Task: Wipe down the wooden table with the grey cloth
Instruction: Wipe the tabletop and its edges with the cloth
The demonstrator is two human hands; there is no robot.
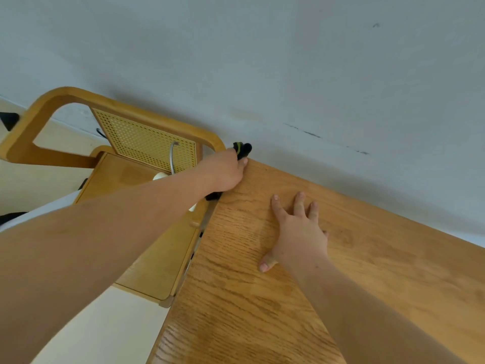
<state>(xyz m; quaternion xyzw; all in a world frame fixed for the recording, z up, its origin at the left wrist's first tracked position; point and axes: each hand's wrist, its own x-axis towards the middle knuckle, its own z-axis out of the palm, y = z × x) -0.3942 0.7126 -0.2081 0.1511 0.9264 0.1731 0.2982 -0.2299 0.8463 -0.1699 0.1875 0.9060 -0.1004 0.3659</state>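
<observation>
The left hand grips the dark cloth at the far left corner of the wooden table. The right hand lies flat near that corner, fingers spread, holding nothing.

Your left hand holds the crumpled dark grey cloth at the far left corner of the brown wooden table, against the pale wall. Your right hand rests on the table, nearer you. The tan cane-backed wooden chair stands just left.

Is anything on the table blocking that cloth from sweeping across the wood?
Only the person's own right hand, resting flat on the table to the right of the cloth that the left hand grips at the corner. Nothing else shows on the wood.
</observation>
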